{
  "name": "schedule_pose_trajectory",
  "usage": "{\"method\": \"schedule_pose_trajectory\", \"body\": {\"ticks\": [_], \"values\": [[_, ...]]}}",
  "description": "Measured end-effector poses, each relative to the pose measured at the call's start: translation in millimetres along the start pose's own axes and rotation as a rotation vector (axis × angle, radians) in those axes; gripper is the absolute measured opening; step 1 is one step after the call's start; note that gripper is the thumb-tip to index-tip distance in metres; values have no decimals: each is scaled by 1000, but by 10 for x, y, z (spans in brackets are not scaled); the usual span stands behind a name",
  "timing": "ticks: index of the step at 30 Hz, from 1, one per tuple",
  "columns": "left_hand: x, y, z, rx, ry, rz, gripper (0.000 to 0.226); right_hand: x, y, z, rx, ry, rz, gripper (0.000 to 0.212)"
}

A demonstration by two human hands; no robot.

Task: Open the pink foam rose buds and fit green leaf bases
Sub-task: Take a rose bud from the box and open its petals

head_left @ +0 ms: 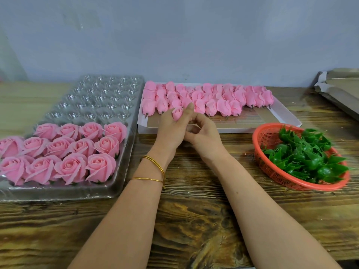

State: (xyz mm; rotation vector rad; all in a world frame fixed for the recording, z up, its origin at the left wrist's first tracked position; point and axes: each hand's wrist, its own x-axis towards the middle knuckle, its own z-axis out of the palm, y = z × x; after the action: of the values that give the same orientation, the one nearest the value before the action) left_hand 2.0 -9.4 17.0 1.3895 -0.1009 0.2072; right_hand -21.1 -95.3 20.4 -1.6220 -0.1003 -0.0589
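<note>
On the wooden table [194, 220], a clear plastic tray [64, 193] at the left holds opened pink roses [66, 150] in its near rows. The left hand [171, 129] pinches one rose bud [177, 113] upright, its long axis pointing up and away, just before the white box [219, 130] of closed buds [211, 100] lying stub-end toward the person. The right hand [204, 133] curls against the left; whether it grips anything cannot be told. A red basket [260, 138] holds green leaf bases [305, 154].
</note>
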Motion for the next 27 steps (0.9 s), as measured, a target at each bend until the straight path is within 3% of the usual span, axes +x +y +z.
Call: {"method": "schedule_pose_trajectory", "body": {"ticks": [10, 18, 24, 27], "values": [[27, -9, -44, -13, -1, 3, 23, -12, 6, -38, 127, -109, 13, 36], [38, -4, -14, -73, 59, -26, 33, 12, 1, -13, 75, -30, -11, 40], [21, -23, -17, -65, 6, -7, 24, 38, 15, 8, 2, 2, -40, 30], [30, -45, -32, -46, -29, 15, 17, 23, 16, -9, -9, -16, -52, 35]]}}
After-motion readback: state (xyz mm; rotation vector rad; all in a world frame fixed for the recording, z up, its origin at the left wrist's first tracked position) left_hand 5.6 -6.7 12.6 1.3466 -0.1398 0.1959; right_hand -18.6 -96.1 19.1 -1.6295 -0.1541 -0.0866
